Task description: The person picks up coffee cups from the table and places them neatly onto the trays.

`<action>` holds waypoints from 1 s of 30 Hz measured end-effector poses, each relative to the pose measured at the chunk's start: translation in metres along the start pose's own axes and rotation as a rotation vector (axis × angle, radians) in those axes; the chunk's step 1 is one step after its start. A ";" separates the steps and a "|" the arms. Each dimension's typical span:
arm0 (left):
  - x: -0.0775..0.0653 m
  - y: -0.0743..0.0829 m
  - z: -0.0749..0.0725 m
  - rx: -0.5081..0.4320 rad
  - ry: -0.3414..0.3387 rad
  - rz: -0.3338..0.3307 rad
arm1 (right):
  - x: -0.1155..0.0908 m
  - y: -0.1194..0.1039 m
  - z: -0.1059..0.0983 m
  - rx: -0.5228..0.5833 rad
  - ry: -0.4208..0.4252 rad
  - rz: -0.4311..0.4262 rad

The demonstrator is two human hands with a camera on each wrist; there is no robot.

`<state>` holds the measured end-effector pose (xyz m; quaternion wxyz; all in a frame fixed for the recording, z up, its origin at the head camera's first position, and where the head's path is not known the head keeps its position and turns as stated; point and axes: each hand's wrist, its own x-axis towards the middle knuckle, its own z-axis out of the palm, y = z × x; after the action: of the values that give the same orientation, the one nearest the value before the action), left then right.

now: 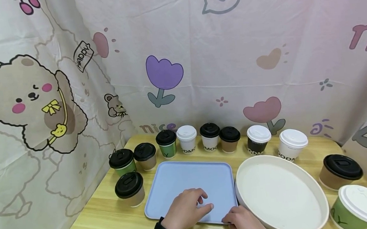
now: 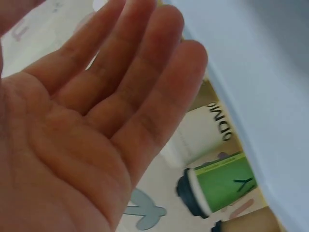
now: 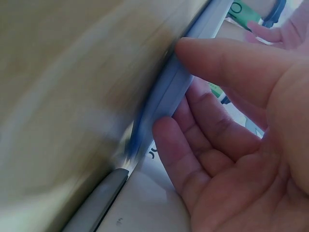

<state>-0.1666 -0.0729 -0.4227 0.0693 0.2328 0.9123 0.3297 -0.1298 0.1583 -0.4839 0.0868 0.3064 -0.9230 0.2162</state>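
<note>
My right hand (image 1: 245, 222) pinches the blue tray (image 1: 188, 176); my left hand (image 1: 187, 210) is loose above it

From my head, I see the tray flat on the wooden table (image 1: 93, 216), in front of me. My right hand has its rim near the close right corner. My left hand is over the tray's near part, thumb apart and fingers slightly bent, holding nothing. The round white basin (image 1: 278, 193) sits right beside the tray, to my right. Lidded cups stand around: a black-lidded brown cup (image 1: 135, 196) left of the tray, a black-lidded green cup (image 1: 167, 147) behind it, and a white-lidded green cup (image 1: 350, 211) right of the basin.

At my left wrist, my palm shows with its fingers extended, the tray's edge beside them; whether they touch it I can't tell.

At my right wrist, my thumb and curled fingers meet the tray's rim; the tabletop is blurred.
</note>
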 end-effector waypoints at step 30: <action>-0.057 -0.102 -0.078 0.167 0.836 -0.288 | 0.001 -0.001 -0.002 0.014 -0.046 0.063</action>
<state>-0.1773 -0.2133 -0.4287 -0.2792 -0.0450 0.9084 0.3079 -0.1303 0.1575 -0.4817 0.0567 0.2828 -0.9323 0.2184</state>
